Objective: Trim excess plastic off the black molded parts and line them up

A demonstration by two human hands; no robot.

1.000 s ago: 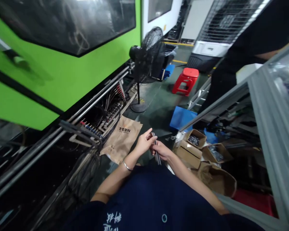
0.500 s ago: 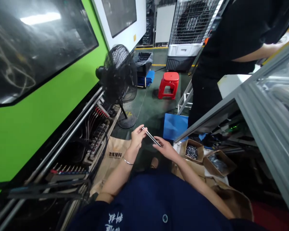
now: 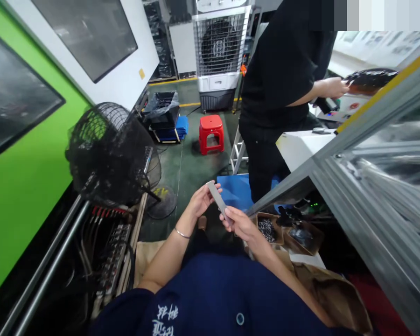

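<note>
A flat, narrow grey bar [image 3: 217, 198] is held slantwise in front of my body, its broad face turned up towards me. My left hand [image 3: 201, 200], with a bangle on the wrist, holds the upper end, some fingertips showing past its far side. Around the lower end, the thumb and fingers of my right hand [image 3: 241, 224] are closed, with the thumb on top. What exactly the bar is, I cannot make out.
A black pedestal fan [image 3: 108, 154] stands left beside the green machine [image 3: 28, 186]. Ahead are a red stool [image 3: 211, 133] and an air cooler [image 3: 219, 51]. A co-worker in black [image 3: 266, 79] stands right, near a metal frame [image 3: 364, 219]. Boxes of small parts [image 3: 267, 229] lie below it.
The bar has turned from edge-on to show its broad grey face. My view has moved forward and turned right, bringing the fan closer and more of the co-worker into sight.
</note>
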